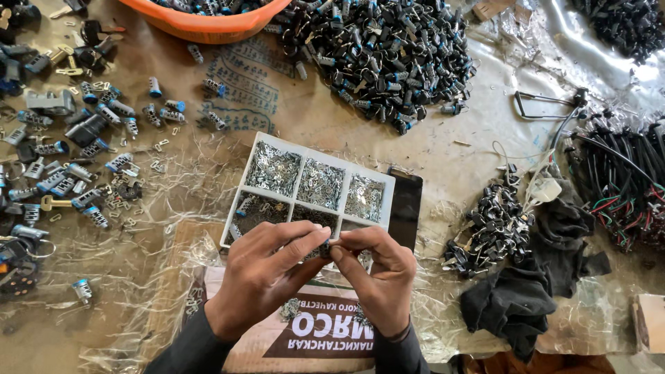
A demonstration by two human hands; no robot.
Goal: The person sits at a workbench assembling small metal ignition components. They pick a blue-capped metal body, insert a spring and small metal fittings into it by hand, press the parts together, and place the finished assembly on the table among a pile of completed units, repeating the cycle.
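Observation:
My left hand (267,273) and my right hand (377,273) meet at the bottom centre, fingertips pinched together on a small dark lock cylinder (323,247) held between them. Just beyond my hands lies a white divided tray (385,181) whose compartments hold several tiny shiny metal pieces. A black flat phone-like slab (406,208) lies against the tray's right side. Under my wrists lies a printed cardboard sheet (312,332) with a few small metal bits on it.
A big heap of black lock cylinders (384,59) lies at the back, beside an orange basin (208,24). Blue-tipped cylinders and brass keys (76,166) are scattered on the left. On the right are a smaller cylinder pile (492,228), black cloth (533,291) and wire bundles (623,187).

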